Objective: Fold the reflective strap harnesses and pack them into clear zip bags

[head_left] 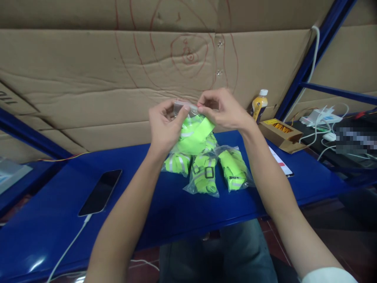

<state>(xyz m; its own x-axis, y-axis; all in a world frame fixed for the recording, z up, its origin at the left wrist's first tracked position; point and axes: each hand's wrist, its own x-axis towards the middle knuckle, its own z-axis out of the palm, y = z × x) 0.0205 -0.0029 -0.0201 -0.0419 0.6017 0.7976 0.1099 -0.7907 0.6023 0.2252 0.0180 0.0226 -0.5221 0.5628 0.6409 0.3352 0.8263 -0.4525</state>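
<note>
A clear zip bag (193, 135) with folded neon-yellow reflective straps inside is held up above the table. My left hand (166, 122) pinches the left part of its top edge between thumb and fingers. At the right end of that edge, my right hand (222, 108) is closed on the plastic with thumb and forefinger. Below it on the table lie more bagged neon bundles: one at the left (177, 163), a middle bundle (204, 175) with dark buckles, and another at the right (234, 168). The held bag partly covers the ones behind it.
On the blue table (188, 214) a phone (100, 192) with a white cable lies at the left. A second phone (281, 162) is partly behind my right arm. Farther right are a drink bottle (259, 105), an open cardboard box (282, 135) and tangled cables. A cardboard wall (88, 67) rises behind.
</note>
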